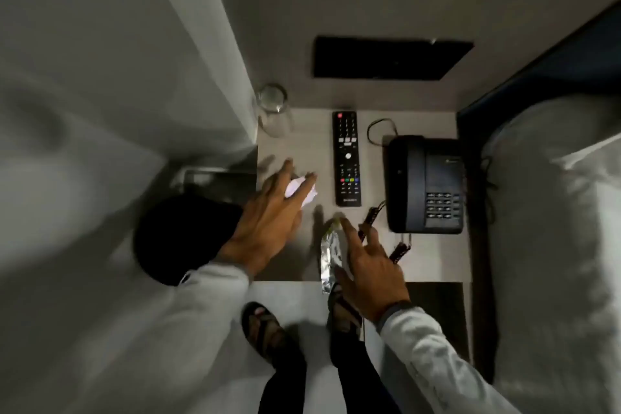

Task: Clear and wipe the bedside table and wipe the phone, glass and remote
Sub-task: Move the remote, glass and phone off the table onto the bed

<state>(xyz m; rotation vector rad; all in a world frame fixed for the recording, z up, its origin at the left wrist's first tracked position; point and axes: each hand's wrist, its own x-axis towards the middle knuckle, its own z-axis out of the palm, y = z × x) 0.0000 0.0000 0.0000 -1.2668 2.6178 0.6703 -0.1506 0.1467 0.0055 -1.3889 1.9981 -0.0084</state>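
I'm clearing litter: left hand spread over the crumpled white paper near the table's left edge, right hand loosely open on the silver foil wrapper at the front edge; next, close both.

on the bedside table the left hand spreads over a crumpled white paper; the right hand touches a foil wrapper. remote, phone and glass (far corner) lie beyond.

Room dim, greyish cast. Light from above-front: hands throw short dark shadows onto bench. Crumpled paper blown out white. Foil wrapper glints. Curtain smeared by motion blur. Wide-angle bending at edges; overall soft, grainy.
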